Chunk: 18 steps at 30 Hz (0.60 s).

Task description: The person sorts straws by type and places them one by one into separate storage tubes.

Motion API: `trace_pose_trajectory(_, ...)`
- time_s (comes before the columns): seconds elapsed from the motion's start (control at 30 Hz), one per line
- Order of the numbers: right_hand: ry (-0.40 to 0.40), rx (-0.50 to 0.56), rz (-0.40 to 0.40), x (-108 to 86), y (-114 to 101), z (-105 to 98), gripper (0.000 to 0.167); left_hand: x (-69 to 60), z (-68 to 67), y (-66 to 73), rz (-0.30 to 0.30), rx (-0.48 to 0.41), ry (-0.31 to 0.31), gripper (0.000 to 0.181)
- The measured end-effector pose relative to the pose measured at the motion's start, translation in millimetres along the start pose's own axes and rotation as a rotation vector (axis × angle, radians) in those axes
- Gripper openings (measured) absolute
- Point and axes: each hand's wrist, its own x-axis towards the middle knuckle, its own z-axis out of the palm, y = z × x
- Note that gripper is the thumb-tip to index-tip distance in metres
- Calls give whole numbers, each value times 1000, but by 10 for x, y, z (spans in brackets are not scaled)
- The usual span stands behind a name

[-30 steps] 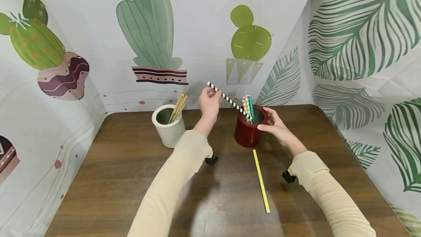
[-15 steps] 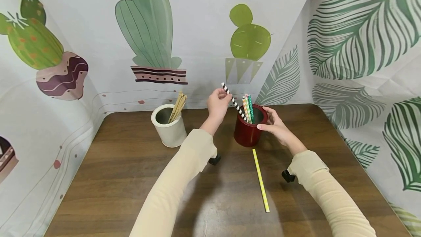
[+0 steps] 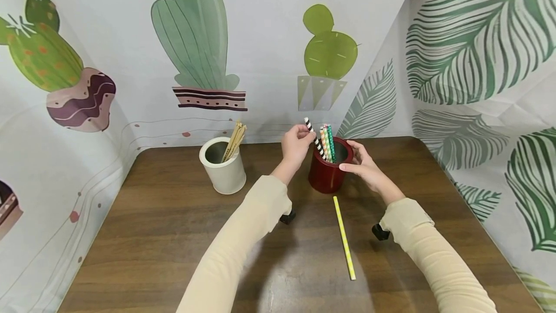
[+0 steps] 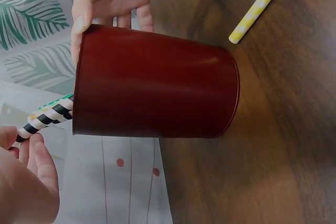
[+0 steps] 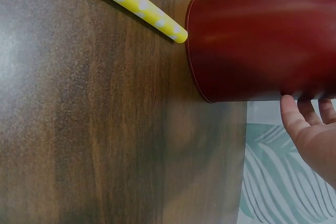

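Note:
My left hand (image 3: 297, 146) pinches a black-and-white striped paper straw (image 3: 311, 132) near its top. The straw's lower end is inside the dark red cup (image 3: 326, 177), beside several orange, green and teal patterned straws (image 3: 328, 144). In the left wrist view, thumb and fingers close on the striped straw (image 4: 44, 119) just outside the cup's mouth. My right hand (image 3: 368, 168) holds the cup's right side, thumb at the front of the rim and fingers behind. Those fingers touch the cup wall (image 5: 262, 51) in the right wrist view.
A white cup (image 3: 226, 177) with several tan straws (image 3: 235, 142) stands left of the red one. A yellow straw with pale dots (image 3: 344, 238) lies on the wooden table (image 3: 165, 235) in front of the red cup. Printed cloth hangs behind the table.
My left hand has moved right and slightly down, bringing the striped straw from a strong slant to nearly upright and deeper into the red cup. My right hand keeps its place on the cup.

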Motion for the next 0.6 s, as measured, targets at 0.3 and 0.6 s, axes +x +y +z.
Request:
trace_pose_trajectory(0.3, -1, -3, -4, 1, 7, -6, 74, -71, 73, -85, -13, 62, -39, 17)
trace_pose_trajectory(0.6, -1, 1, 1, 7, 11, 0, 74, -130, 130, -144, -29, 139, -90, 19)
